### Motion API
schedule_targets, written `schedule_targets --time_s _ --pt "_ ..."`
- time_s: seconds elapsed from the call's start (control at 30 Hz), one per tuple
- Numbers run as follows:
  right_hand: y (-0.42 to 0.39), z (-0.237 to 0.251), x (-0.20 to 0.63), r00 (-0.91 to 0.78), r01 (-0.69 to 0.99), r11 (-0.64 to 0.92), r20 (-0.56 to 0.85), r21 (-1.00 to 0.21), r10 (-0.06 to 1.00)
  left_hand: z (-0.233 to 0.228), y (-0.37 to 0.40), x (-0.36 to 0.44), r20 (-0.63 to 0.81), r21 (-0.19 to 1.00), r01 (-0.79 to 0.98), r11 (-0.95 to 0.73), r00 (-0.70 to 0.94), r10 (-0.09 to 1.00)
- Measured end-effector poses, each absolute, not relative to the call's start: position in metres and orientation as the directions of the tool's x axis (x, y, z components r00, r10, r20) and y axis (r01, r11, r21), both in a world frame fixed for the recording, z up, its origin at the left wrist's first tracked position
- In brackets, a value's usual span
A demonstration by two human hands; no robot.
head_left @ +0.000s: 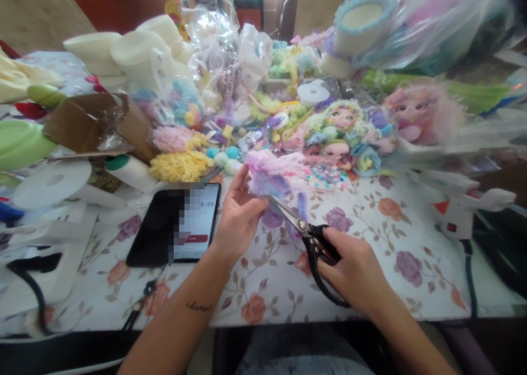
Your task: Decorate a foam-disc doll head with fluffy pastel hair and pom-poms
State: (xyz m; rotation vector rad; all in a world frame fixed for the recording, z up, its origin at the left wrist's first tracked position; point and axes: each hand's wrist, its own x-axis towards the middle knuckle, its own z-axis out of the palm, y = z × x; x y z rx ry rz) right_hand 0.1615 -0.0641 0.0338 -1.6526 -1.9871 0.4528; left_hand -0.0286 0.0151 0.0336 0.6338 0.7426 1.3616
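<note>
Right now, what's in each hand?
Left hand: closed on the fluffy purple tuft.
Right hand: closed on the black scissors, blades at the tuft.

Pink-lilac-blue fluffy tulle tuft point(274, 178) in my left hand point(239, 218). Black-handled steel scissors point(313, 243) in my right hand point(356, 273). White tablecloth point(382, 238), pink and purple flower print, brown leaves. Glossy black slab phone point(175, 224), white-and-red screen. Yellow frilly pom-pom point(179, 166).
</note>
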Motion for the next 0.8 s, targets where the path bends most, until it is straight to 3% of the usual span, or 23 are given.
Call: schedule_targets --time_s 0.4,0.8 --pt "-0.0629 0.0298 0.1577 -0.107 0.846 0.202 0.214 -0.494 0.971 0.0348 0.0156 -0.0276 -0.114 0.779 -0.619 0.106 0.027 0.993" --pt "-0.0621 0.0259 0.1569 -0.089 0.846 0.156 0.153 -0.509 0.984 0.0342 0.0162 -0.0269 -0.109 0.789 -0.606 0.104 0.029 0.994"
